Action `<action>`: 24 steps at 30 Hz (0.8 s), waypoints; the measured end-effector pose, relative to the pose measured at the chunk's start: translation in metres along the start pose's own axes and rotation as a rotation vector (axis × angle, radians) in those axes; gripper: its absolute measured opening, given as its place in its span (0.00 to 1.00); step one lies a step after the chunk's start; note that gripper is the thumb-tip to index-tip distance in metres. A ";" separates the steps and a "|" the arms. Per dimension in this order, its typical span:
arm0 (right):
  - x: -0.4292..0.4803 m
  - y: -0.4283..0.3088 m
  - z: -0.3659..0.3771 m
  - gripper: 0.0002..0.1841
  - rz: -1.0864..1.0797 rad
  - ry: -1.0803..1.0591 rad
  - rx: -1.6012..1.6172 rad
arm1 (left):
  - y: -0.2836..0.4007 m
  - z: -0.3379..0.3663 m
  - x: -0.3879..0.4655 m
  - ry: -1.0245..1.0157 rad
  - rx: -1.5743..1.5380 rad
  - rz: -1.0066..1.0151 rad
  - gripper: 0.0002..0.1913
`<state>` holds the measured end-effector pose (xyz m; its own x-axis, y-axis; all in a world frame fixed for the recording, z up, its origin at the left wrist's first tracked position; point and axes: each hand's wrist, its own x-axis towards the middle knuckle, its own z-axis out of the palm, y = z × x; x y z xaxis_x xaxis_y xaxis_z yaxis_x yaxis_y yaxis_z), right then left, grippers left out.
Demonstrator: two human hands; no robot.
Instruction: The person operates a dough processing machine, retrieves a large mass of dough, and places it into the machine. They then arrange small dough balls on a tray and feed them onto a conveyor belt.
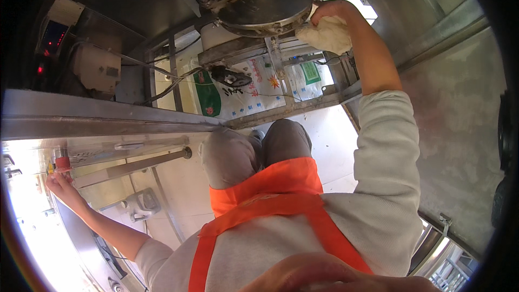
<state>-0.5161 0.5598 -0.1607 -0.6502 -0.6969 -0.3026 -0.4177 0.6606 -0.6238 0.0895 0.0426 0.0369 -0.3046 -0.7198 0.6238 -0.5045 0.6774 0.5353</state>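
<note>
At the upper right, my right hand (pixel 333 9) grips a bunched cream cloth (pixel 326 34), part of which hangs below my wrist. The hand is at the right rim of a round metal plate (pixel 265 6), part of a stained machine. Whether the cloth touches the rim is hard to make out. Far to the left, my left hand (pixel 61 186) is by a red cylindrical part (pixel 62 163) under the metal ledge. Its fingers are bent against something pinkish, and glare hides whether they hold it.
Printed flour sacks (pixel 251 89) lie behind the metal frame (pixel 279 111). Cables (pixel 170 75) run from a control box (pixel 95 69) with red lights nearby. A metal bar (pixel 134 168) crosses at the left. A steel panel (pixel 454 138) stands at my right.
</note>
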 end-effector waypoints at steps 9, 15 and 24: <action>-0.012 -0.040 -0.007 0.19 0.238 -0.028 -0.649 | -0.007 0.001 0.002 0.022 -0.037 0.002 0.12; 0.022 0.014 -0.010 0.55 0.305 -0.070 -0.197 | -0.021 0.001 0.011 -0.007 -0.034 -0.006 0.13; 0.003 -0.010 -0.019 0.25 0.063 0.001 -0.334 | -0.016 0.001 0.005 0.031 -0.038 0.015 0.13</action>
<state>-0.5260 0.5561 -0.1414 -0.6817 -0.6518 -0.3323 -0.5617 0.7573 -0.3330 0.0952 0.0282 0.0309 -0.2862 -0.7049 0.6490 -0.4691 0.6937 0.5466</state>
